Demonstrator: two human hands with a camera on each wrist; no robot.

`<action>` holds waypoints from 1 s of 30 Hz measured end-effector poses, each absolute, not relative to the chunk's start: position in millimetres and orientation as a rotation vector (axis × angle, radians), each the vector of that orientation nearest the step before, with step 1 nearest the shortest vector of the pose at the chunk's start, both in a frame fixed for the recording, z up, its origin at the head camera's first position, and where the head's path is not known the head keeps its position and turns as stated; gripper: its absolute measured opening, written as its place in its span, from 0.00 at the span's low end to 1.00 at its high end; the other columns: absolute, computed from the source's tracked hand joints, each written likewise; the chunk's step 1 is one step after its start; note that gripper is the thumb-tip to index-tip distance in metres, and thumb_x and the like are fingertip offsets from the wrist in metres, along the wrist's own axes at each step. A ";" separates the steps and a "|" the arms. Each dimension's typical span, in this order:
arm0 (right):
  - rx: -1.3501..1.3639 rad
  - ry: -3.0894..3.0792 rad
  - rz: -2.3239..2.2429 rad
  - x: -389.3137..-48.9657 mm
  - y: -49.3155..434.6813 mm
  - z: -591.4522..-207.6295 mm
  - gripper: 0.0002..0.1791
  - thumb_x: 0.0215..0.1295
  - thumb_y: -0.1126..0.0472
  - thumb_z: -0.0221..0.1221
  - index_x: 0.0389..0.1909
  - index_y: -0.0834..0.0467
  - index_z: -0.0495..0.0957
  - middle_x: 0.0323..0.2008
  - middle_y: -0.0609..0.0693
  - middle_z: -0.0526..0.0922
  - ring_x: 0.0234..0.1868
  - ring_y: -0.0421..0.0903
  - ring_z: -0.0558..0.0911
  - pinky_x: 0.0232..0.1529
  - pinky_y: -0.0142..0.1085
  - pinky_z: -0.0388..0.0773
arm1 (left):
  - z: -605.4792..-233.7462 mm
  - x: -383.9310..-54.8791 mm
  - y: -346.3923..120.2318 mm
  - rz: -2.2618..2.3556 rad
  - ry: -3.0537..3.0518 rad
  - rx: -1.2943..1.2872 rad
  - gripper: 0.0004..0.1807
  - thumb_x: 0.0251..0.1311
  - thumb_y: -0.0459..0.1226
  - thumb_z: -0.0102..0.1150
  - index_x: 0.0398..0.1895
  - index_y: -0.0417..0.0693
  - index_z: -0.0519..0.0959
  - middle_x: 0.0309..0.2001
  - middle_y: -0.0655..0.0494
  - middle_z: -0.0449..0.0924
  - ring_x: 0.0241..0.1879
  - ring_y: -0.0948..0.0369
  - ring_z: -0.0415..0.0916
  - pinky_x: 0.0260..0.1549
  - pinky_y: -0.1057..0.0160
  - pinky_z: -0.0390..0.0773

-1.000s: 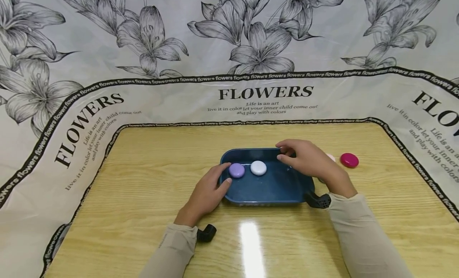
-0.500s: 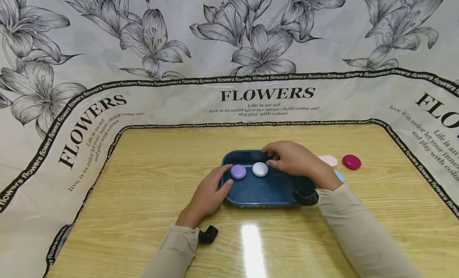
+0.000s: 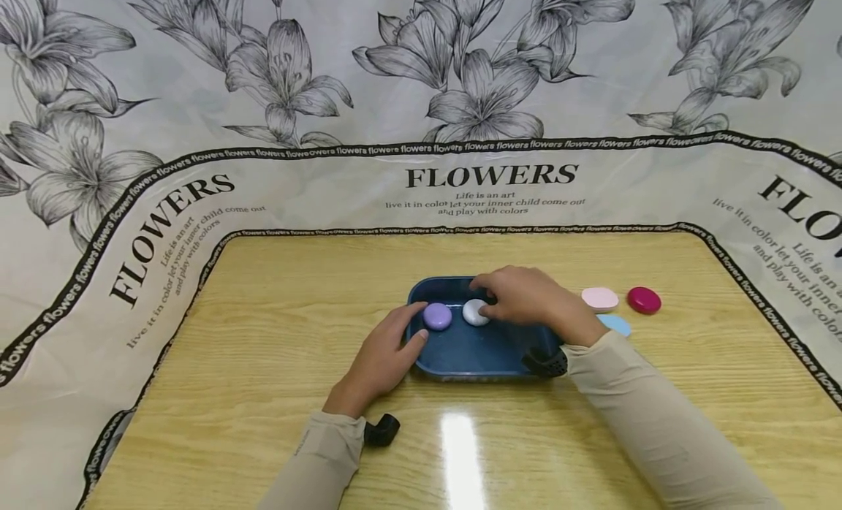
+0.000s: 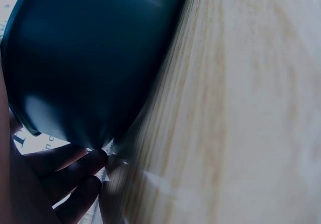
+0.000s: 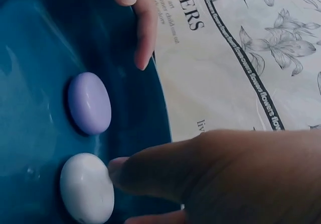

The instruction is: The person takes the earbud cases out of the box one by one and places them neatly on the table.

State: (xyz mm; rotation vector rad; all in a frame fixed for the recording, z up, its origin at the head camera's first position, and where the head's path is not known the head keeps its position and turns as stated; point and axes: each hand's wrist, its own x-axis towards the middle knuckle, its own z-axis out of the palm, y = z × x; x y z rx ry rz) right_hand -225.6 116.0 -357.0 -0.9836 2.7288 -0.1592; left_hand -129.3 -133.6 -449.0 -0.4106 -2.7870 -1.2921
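- Blue tray [image 3: 473, 356] on a wooden table [image 3: 263, 335], holding two smooth rounded pieces.
- Purple piece [image 3: 437, 316]: inside, by the tray's far left corner.
- White piece [image 3: 472, 313]: beside it, near the far edge.
- Left hand [image 3: 378, 356]: relaxed, thumb and forefinger spread over the tray's left rim.
- Right hand [image 3: 526, 297]: thumb and forefinger apart, thumb tip at the white piece.
- Beyond the tray's right edge: pink [image 3: 599, 299], light-blue [image 3: 615, 324] and crimson [image 3: 644, 300] pieces.
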 end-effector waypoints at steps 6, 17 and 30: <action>-0.923 2.668 -0.081 -226.2 106.3 -355.5 0.26 0.65 0.51 0.66 0.63 0.52 0.78 0.54 0.53 0.83 0.53 0.54 0.81 0.50 0.55 0.77 | -451.5 -129.1 -134.8 -1.289 -2.785 -0.410 0.27 0.75 0.52 0.47 0.74 0.64 0.66 0.70 0.63 0.66 0.70 0.61 0.62 0.67 0.50 0.65; -0.904 2.604 -0.038 -227.3 94.9 -360.6 0.24 0.62 0.53 0.68 0.60 0.51 0.80 0.48 0.54 0.83 0.45 0.53 0.81 0.45 0.52 0.79 | -450.2 -129.5 -132.7 -1.289 -2.780 -0.412 0.26 0.74 0.50 0.49 0.74 0.62 0.67 0.70 0.62 0.67 0.70 0.62 0.62 0.67 0.51 0.65; -0.944 2.561 -0.040 -224.4 93.1 -365.6 0.17 0.61 0.59 0.69 0.51 0.51 0.81 0.41 0.51 0.82 0.37 0.47 0.79 0.42 0.45 0.79 | -449.9 -128.8 -132.9 -1.280 -2.776 -0.408 0.26 0.75 0.51 0.47 0.74 0.63 0.67 0.70 0.62 0.67 0.70 0.63 0.63 0.67 0.52 0.65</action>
